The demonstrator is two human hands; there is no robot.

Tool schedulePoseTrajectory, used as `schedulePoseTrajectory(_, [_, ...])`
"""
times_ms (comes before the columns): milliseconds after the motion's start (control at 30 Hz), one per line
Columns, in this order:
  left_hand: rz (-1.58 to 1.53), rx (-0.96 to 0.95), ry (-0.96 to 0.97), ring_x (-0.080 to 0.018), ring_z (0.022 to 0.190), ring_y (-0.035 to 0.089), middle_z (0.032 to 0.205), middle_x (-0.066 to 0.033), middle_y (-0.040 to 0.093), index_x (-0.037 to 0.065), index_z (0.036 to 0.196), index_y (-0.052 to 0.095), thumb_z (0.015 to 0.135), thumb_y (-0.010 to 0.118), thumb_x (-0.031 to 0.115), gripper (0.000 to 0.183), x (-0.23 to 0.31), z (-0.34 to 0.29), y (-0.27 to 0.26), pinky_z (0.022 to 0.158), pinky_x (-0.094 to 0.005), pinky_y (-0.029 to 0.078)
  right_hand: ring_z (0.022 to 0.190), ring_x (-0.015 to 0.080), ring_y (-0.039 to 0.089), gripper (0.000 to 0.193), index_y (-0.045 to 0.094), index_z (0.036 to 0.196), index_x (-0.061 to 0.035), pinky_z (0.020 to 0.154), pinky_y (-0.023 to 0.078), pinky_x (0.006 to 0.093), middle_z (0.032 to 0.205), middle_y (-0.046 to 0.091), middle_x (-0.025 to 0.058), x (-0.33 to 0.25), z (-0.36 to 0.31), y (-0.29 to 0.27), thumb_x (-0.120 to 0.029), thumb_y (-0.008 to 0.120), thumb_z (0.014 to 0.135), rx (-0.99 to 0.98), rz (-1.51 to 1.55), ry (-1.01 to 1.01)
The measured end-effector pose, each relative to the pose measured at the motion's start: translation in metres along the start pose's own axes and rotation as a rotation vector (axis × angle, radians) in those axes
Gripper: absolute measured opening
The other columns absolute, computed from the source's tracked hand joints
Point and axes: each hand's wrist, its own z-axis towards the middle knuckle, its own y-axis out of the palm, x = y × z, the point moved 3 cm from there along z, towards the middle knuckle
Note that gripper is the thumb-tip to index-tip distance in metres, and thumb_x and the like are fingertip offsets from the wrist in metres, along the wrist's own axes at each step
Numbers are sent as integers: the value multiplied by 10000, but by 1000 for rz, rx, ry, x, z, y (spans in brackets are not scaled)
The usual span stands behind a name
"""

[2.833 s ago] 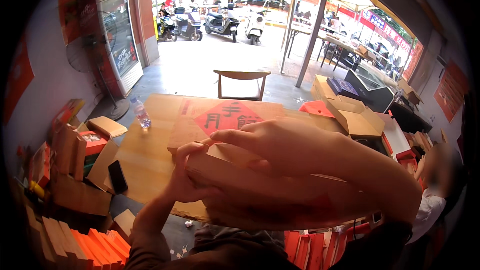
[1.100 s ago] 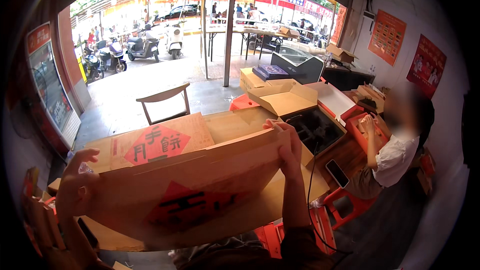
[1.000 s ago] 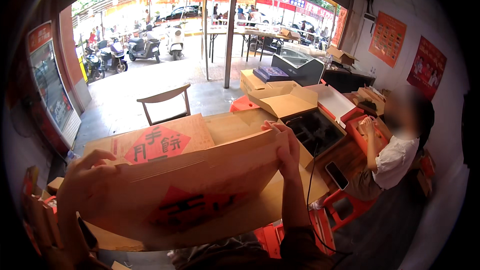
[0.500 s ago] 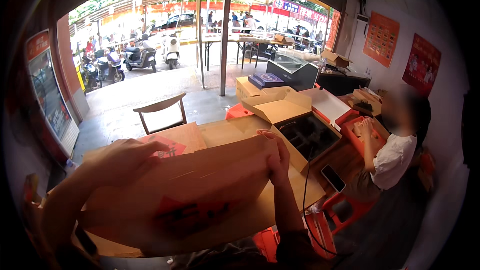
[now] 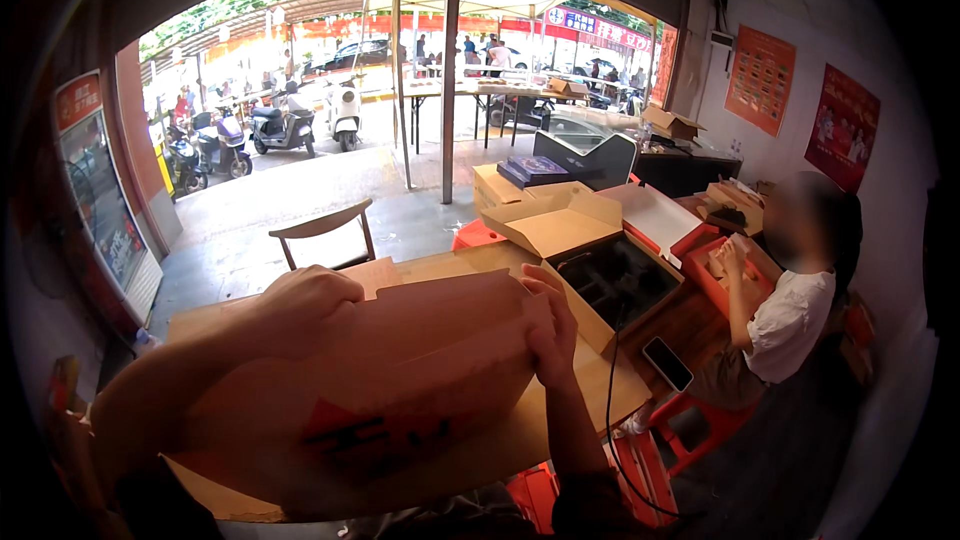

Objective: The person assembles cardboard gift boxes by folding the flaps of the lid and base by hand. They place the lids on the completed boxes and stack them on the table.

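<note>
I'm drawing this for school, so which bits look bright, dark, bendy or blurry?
In the head view, the pavement outside is very bright and pale; in the head view, the carton's near side is in shadow; in that same view, the table's near edge looks curved, the corners go black, and a blur covers the co-worker's head.

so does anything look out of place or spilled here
The black cable looks out of place: it dangles loosely past the open box and the edge of the table, where it might snag. The held box is tilted. I see no spill.
</note>
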Motion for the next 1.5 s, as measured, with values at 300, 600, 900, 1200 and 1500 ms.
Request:
schedulePoseTrajectory(300, [-59, -132, -197, -402, 839, 717, 841, -245, 725, -4, 912, 780, 1099, 498, 458, 572, 14, 10, -2, 812, -498, 547, 1356, 345, 559, 703, 599, 1367, 74, 1161, 409, 471, 1423, 582, 226, -8, 2, -3, -493, 662, 955, -50, 77, -43])
schedulePoseTrajectory(600, [-144, -208, -321, -357, 850, 737, 877, -255, 745, -76, 942, 772, 1118, 448, 551, 727, -12, 26, 4, 828, -466, 554, 1406, 385, 565, 492, 641, 1351, 81, 1161, 444, 484, 1384, 653, 229, -23, 9, -9, -195, 679, 946, -197, 104, -81])
schedulePoseTrajectory(900, [-129, -203, -200, -364, 767, 693, 762, -225, 693, -42, 841, 740, 1124, 441, 536, 709, -2, 14, 2, 786, -479, 537, 1310, 349, 626, 487, 688, 1302, 44, 1118, 472, 446, 1323, 687, 188, -27, 9, -7, -297, 735, 958, -203, 52, -16])
schedulePoseTrajectory(1200, [-109, -155, -150, -412, 850, 685, 852, -235, 712, -6, 930, 746, 1127, 445, 479, 604, -3, 16, 6, 845, -509, 523, 1277, 270, 592, 832, 630, 1322, -16, 1038, 517, 401, 1344, 569, 137, -46, 1, 13, -438, 983, 697, -127, -62, 35])
schedulePoseTrajectory(1500, [-68, -95, -31, -438, 948, 694, 927, -232, 727, 44, 1108, 726, 1123, 455, 426, 468, 2, 19, 1, 879, -530, 514, 1257, 262, 630, 763, 639, 1313, -4, 1050, 507, 390, 1341, 652, 143, -28, -10, -3, -335, 974, 713, -33, -9, 149])
